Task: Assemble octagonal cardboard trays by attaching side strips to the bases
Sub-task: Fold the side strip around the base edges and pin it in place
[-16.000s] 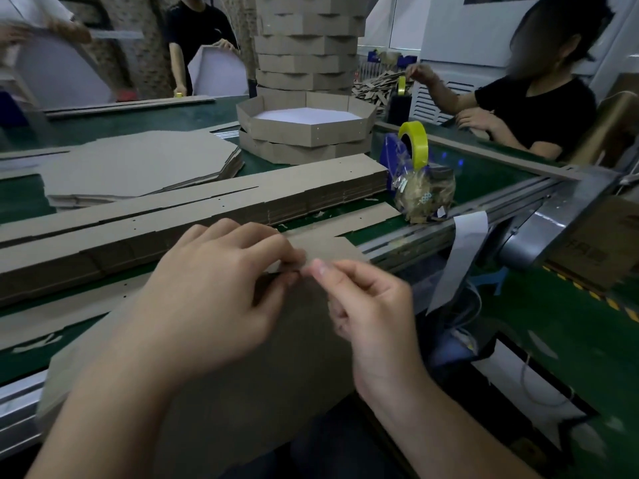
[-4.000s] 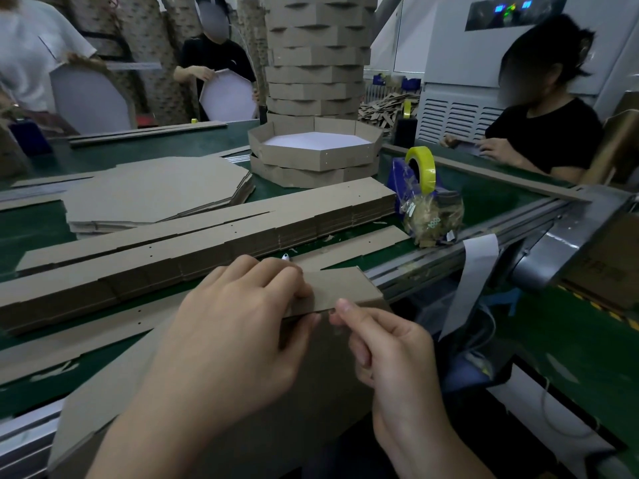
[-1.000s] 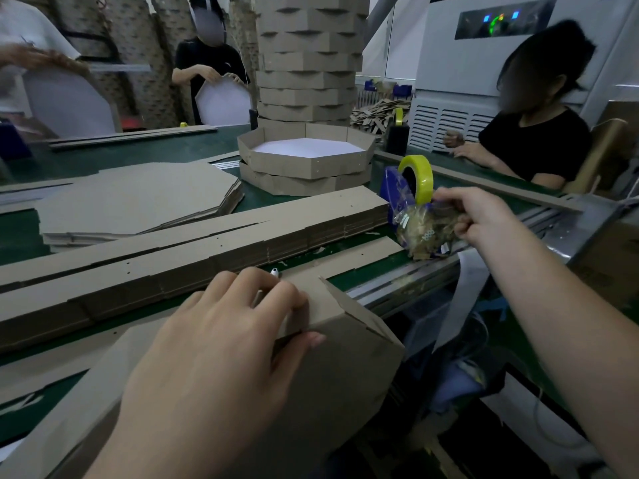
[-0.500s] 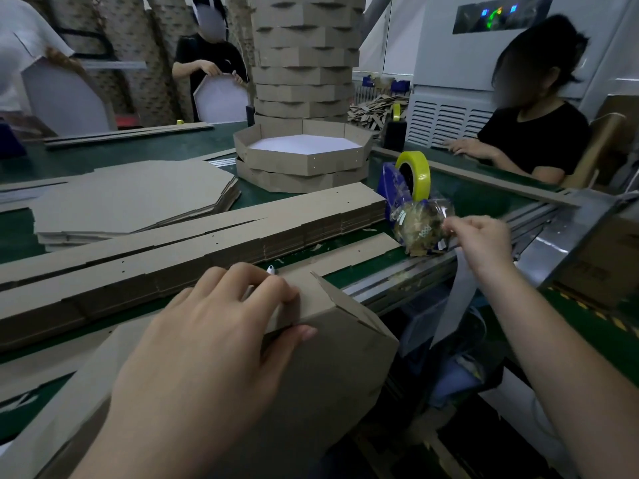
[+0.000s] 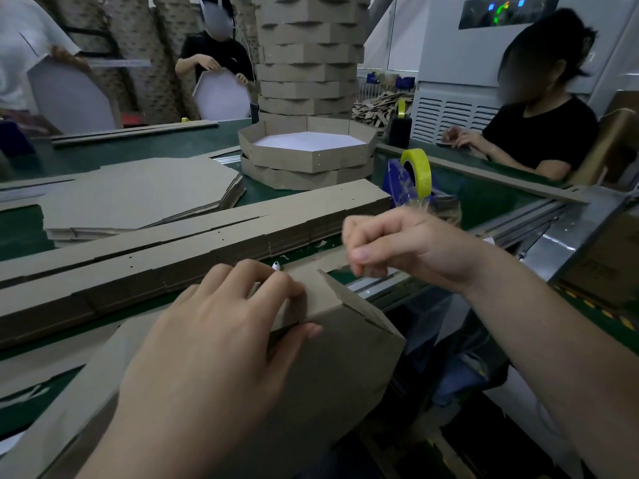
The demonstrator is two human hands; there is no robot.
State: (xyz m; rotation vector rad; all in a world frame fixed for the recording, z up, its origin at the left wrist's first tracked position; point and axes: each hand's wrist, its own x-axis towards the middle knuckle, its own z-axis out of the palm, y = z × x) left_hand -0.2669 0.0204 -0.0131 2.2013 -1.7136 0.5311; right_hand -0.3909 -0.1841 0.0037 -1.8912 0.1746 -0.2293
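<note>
Left hand (image 5: 221,340) grips the strip (image 5: 321,292) where it folds over the edge of the base (image 5: 328,392). Our fingers curl over the top and our thumb pinches from the near side. A little white peg (image 5: 275,266) pokes up just past our fingertips.

Our right hand (image 5: 408,250) hangs in the air, apart from the cardboard. Its fingers are curled and the thumb is pressed to the first finger, like a pinch. We cannot tell if it has anything in it. The bag (image 5: 446,209) sits just behind it, at about 1 o'clock.

From the right hand, the strip's bent corner lies close by at about 8 o'clock. The strip's long way runs from about 8 o'clock to 2 o'clock. The left hand is busy holding, so we think the right hand is the free one. It would have to come down and left to reach the corner.
</note>
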